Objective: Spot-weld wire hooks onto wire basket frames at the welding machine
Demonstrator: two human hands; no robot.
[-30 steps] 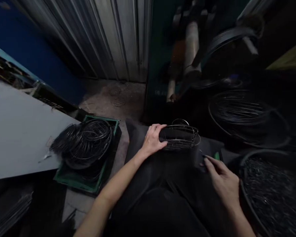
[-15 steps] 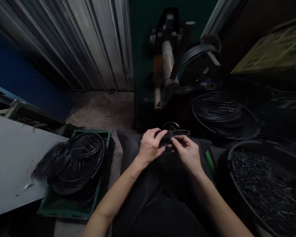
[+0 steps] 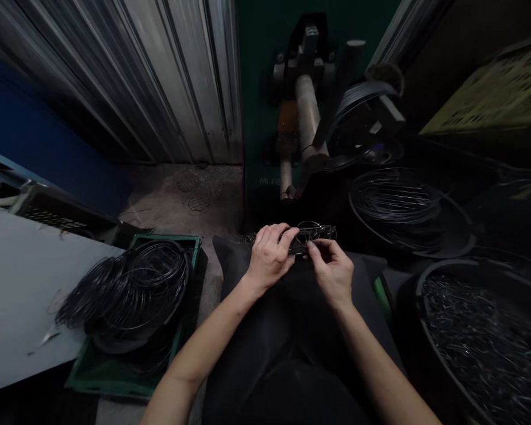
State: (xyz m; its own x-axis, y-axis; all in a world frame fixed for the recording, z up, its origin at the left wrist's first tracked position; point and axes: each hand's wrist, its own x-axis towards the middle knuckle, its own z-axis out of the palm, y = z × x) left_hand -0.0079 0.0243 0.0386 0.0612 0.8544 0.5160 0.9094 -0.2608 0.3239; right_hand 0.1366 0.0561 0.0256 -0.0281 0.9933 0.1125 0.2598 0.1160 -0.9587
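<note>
Both hands are together in front of my lap, at a dark wire frame (image 3: 307, 232) with a round wire ring (image 3: 315, 224) rising behind it. My left hand (image 3: 272, 255) is curled around the left part of the frame, its thumb toward the middle. Thumb and bent fingers of my right hand (image 3: 335, 270) pinch the frame's near side a little right of centre. Whether the right fingertips hold a separate small piece is too dark to tell. A dark apron (image 3: 292, 330) covers my lap below.
Left, a green crate (image 3: 124, 386) bears a heap of wire rings (image 3: 133, 283) beside a pale board (image 3: 22, 295). Ahead stands a green machine with a metal shaft (image 3: 310, 112). To the right are a basin of wire rings (image 3: 393, 198) and a tub of small metal pieces (image 3: 482, 330).
The wire frame has tilted, so its bars and the ring show differently. My right hand has shifted slightly left and down. The view has turned a little.
</note>
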